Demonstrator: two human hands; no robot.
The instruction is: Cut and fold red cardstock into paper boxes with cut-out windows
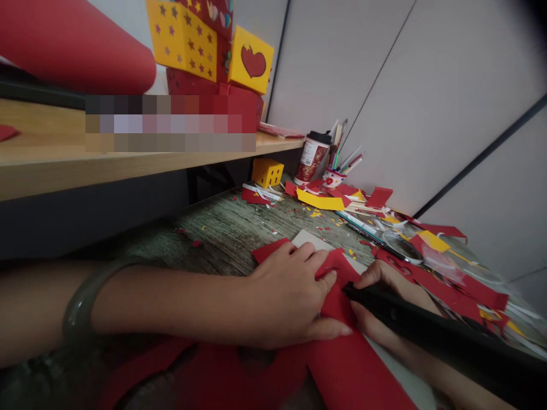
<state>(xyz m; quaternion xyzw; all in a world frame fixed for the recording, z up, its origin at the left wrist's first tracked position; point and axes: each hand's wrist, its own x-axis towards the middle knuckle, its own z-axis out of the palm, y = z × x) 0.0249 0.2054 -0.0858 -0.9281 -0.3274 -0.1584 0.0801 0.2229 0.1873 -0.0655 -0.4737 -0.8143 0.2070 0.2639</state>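
Observation:
My left hand lies over a red paper sheet, pressing it down with fingers apart and the thumb stretched out. It wears a ring, and a dark bangle circles the wrist. Beside it, my right hand pinches the front end of a long black tool, whose tip meets the red paper. The tool's exact kind is unclear, and it covers part of that hand. A pale board shows under the paper. More red paper with curved cut-outs lies near my left forearm, blurred.
A wooden shelf overhangs the left, bearing yellow boxes and a red roll. Behind stand a small yellow box, a lidded paper cup and a pen pot. Red and yellow scraps, pens and clear tape cover the right.

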